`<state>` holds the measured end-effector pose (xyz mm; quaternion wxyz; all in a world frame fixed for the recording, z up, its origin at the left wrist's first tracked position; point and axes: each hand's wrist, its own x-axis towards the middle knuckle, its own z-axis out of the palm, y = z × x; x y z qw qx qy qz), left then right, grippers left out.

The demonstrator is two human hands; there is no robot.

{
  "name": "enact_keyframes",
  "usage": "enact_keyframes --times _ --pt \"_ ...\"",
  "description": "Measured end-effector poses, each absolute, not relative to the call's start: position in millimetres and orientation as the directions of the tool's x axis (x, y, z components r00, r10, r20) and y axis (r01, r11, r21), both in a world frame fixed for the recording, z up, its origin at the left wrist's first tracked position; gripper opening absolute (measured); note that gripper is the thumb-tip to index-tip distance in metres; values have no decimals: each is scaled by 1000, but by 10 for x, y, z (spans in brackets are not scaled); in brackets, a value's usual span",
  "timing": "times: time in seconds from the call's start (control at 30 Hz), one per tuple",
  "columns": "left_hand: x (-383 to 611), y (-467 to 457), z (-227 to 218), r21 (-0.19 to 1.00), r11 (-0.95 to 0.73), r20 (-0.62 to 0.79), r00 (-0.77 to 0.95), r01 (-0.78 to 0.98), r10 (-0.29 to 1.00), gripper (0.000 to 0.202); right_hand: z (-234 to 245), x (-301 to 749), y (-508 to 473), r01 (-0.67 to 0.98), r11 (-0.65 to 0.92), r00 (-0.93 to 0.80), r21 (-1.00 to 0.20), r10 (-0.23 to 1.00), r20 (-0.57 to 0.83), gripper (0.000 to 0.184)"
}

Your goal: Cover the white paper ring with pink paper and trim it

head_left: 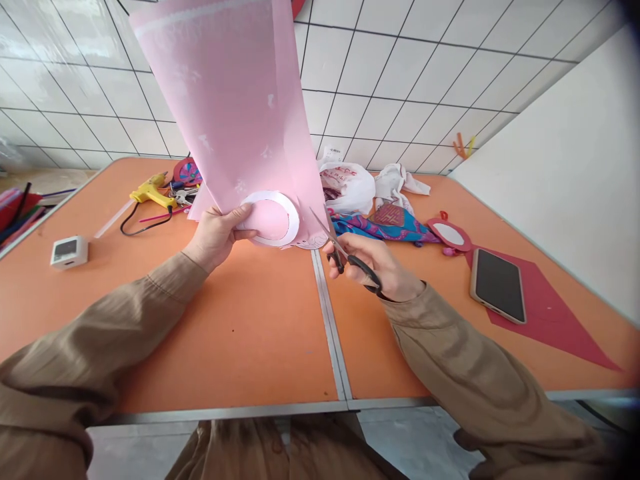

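My left hand [216, 233] pinches the lower edge of a large pink sheet [230, 100] that stands upright over the orange table [240, 333]. A white ring [293, 223] lies against the sheet under my thumb. My right hand [380, 263] is closed in the black handles of a pair of scissors [340, 250]. The blades are parted and point up-left at the sheet's lower right corner, beside the ring.
A yellow glue gun [150, 192] with keys lies at the back left, a small white box [69, 251] further left. A phone [498, 285] rests on red paper [560, 320] at right. Plastic bags [350, 183], patterned cloth and a red-rimmed white oval [449, 234] sit behind.
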<state>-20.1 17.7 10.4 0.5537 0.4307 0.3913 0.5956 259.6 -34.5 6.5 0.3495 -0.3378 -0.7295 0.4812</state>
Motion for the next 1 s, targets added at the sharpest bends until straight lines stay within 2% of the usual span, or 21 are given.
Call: enact_keyframes --times 0.1,0.2,0.8,1.0 --pt "-190 169 101 947 -86 82 -25 -310 996 24 59 2556 -333 134 178 -485 -975 869 92 57" --pt "-175 147 104 953 -95 94 -19 -287 995 24 49 2526 -319 128 123 -463 -984 885 50 58" --pt "-170 132 91 963 -133 132 -21 -235 991 31 51 2543 -302 100 136 -507 -986 860 67 62" --pt "-162 117 97 960 -108 110 -5 -260 994 35 30 2541 -296 128 77 -512 -989 859 0 63"
